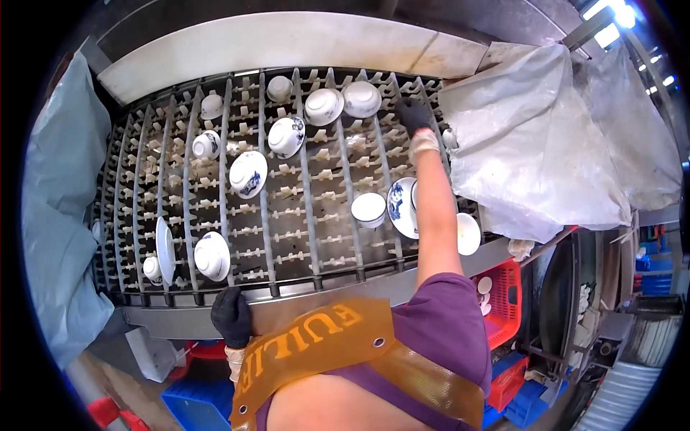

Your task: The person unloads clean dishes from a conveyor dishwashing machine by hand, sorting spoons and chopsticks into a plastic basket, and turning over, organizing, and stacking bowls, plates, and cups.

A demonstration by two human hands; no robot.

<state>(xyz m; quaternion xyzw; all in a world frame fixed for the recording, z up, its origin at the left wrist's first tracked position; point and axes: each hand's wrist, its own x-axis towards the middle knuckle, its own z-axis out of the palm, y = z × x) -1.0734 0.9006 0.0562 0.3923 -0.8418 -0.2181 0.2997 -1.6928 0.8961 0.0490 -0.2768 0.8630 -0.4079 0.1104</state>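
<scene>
My right hand (413, 115), in a dark glove, reaches to the far right part of the rack (309, 208), beside a white bowl (361, 99). Its fingers are dark and hard to make out. My left hand (231, 316), also gloved, rests at the near metal edge, just below an upturned white bowl (212, 256). Several white and blue-patterned bowls lie across the rack, among them a tilted one (249, 174). A patterned plate (402, 208) is partly behind my right forearm, near a small white bowl (369, 210).
Plastic sheets hang at the left (65, 201) and right (532, 136) ends of the rack. A white panel (287, 43) runs along its far side. Below right is a red basket (512, 302) with white pieces; a blue crate (198, 404) stands below left.
</scene>
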